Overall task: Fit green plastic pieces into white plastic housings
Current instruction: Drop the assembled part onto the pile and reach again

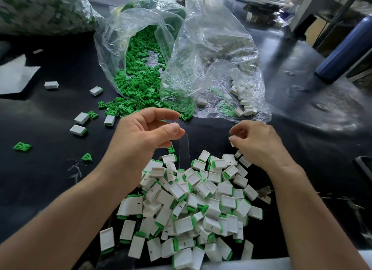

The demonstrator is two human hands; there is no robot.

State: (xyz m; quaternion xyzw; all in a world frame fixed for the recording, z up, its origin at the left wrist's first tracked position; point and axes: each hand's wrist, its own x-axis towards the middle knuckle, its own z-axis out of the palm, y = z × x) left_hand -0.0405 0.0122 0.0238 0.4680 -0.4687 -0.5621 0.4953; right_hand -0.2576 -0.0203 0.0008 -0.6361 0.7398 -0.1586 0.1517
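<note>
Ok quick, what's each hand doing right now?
Left hand: open, fingers relaxed, holding nothing.
Right hand: fingers curled, pinching a white housing.

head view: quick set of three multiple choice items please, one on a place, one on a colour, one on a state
1. Where does the pile of assembled housings lie?
A. in a cardboard box
B. on the black table, between the forearms
C. on the floor

2. What colour are the loose pieces spilling from the clear plastic bag?
A. blue
B. green
C. red

3. What does the left hand hold?
A. nothing
B. scissors
C. a roll of tape

Answers:
1. B, the pile sits on the dark tabletop close to the person.
2. B, the pieces in and before the bag's mouth are bright green.
3. A, its fingers are relaxed with nothing between them, while the right hand pinches a white housing.
</note>
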